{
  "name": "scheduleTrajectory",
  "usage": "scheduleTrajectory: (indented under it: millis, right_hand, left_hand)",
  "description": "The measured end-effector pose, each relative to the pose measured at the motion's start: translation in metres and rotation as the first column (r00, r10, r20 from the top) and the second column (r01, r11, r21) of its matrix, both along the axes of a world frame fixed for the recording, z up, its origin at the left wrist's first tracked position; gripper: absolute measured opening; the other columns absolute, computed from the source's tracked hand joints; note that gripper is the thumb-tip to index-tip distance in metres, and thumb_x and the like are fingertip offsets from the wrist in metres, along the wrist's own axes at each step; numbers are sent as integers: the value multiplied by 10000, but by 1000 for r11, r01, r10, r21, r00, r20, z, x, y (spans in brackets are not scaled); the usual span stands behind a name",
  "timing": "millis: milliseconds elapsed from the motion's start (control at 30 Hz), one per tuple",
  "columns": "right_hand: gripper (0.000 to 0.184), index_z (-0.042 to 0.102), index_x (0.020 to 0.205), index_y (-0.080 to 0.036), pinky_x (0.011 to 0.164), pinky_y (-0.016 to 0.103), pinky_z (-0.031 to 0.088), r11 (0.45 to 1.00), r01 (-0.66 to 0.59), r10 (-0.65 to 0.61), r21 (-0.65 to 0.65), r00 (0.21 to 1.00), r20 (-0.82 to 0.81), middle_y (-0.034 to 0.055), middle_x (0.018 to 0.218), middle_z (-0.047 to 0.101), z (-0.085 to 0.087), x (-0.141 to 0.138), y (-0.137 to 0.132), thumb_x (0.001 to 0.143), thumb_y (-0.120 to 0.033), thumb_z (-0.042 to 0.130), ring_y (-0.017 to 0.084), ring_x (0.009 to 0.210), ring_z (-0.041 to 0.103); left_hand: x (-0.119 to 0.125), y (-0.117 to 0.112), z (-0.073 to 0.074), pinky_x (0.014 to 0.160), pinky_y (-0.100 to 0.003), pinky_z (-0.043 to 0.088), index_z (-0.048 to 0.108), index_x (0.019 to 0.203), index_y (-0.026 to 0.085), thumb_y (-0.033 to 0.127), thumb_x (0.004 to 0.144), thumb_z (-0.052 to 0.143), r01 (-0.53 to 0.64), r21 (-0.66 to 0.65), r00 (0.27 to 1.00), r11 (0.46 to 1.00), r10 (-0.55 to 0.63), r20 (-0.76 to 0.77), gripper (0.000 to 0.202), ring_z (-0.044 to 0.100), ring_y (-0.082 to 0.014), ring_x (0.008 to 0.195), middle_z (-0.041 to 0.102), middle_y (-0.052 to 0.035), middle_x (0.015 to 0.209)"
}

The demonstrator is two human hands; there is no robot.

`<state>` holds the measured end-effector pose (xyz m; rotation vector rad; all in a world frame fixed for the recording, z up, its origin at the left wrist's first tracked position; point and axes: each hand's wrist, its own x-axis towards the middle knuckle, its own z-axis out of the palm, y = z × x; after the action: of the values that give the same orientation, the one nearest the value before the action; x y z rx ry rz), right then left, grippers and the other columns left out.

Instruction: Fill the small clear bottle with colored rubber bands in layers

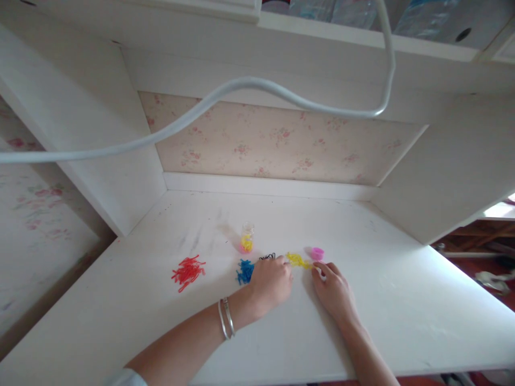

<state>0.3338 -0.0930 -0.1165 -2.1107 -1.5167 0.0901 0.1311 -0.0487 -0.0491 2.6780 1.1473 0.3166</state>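
Note:
A loose pile of small yellow rubber bands (pixel 296 260) lies on the white desk between my two hands. At its left edge is my left hand (pixel 272 284), fingers curled together and pointing down; what they hold, if anything, is hidden. My right hand (pixel 333 292) pinches at the pile's right end, where a yellow band meets its thumb and forefinger. Black bands (pixel 267 257) show just behind my left hand, which partly covers a blue pile (pixel 244 272). A clear little jar (pixel 247 238) with yellow bands inside stands behind the blue pile.
Red bands (pixel 189 272) lie in a heap to the left. A pink cap (pixel 317 253) sits just beyond my right hand. White side panels and a shelf enclose the desk (pixel 386 300). Overhead, a white cable (pixel 249 83) crosses the view.

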Motion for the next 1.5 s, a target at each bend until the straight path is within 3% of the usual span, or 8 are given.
scheduleTrajectory:
  millis: [267,533,733,867,1033,1233,1367,1500]
  right_hand:
    - [376,694,981,-254,650,270,426,1000,-14,14,15,1000,1,40,981,621,-2,1,-4,885,-437,380,159,740,609]
    - [446,695,945,-235,680,289,420,999,-14,17,43,998,-57,62,993,624,-2,1,-4,909,-500,338,169,741,600]
    - [474,694,929,-218,674,292,423,996,17,-8,91,995,-97,64,955,628,1,0,-5,918,-514,323,175,736,595]
    - [482,693,924,-209,666,287,423,993,25,-13,114,994,-105,64,941,624,3,-1,-6,922,-521,326,165,709,583]
    - [481,689,957,-194,653,278,419,989,27,-13,143,995,-102,66,956,617,0,1,-6,918,-527,344,153,685,572]
    - [497,691,944,-193,643,278,422,986,32,-16,165,995,-100,64,931,614,-3,2,-4,907,-550,347,136,619,552]
    - [482,687,941,-199,645,278,421,984,40,-21,173,994,-108,54,930,613,-1,1,-4,909,-551,359,127,595,539]
    - [471,683,938,-195,639,272,417,984,37,-19,175,994,-104,49,925,609,0,0,-5,915,-539,362,125,605,539]
  left_hand:
    - [40,15,-10,718,-343,530,665,955,149,155,896,404,13,26,992,1000,-9,-129,268,650,-230,879,635,-137,956]
    - [37,20,-15,686,-321,532,610,975,131,51,857,419,35,31,990,999,-30,-134,238,660,-225,841,610,-116,965]
    - [30,21,-9,676,-292,519,573,1028,144,140,930,359,10,31,995,999,-7,-104,236,658,-200,824,592,-106,998]
    - [15,20,1,664,-277,499,555,1010,178,253,979,313,-23,23,1000,999,23,-9,255,653,-174,792,592,-72,999]
    - [-24,20,26,675,-256,475,520,1001,209,314,998,289,-97,81,985,992,84,150,254,631,-152,810,591,-33,996]
    - [-71,38,54,702,-255,465,505,1025,204,316,1000,284,-302,199,941,932,258,219,249,614,-154,855,578,-36,1021]
    - [-85,56,58,726,-261,460,520,1014,198,312,994,310,-363,237,923,901,313,225,240,613,-164,883,580,-40,1029]
    - [-88,70,54,779,-270,454,541,987,194,298,986,340,-359,183,920,915,314,236,227,612,-169,919,592,-40,1021]
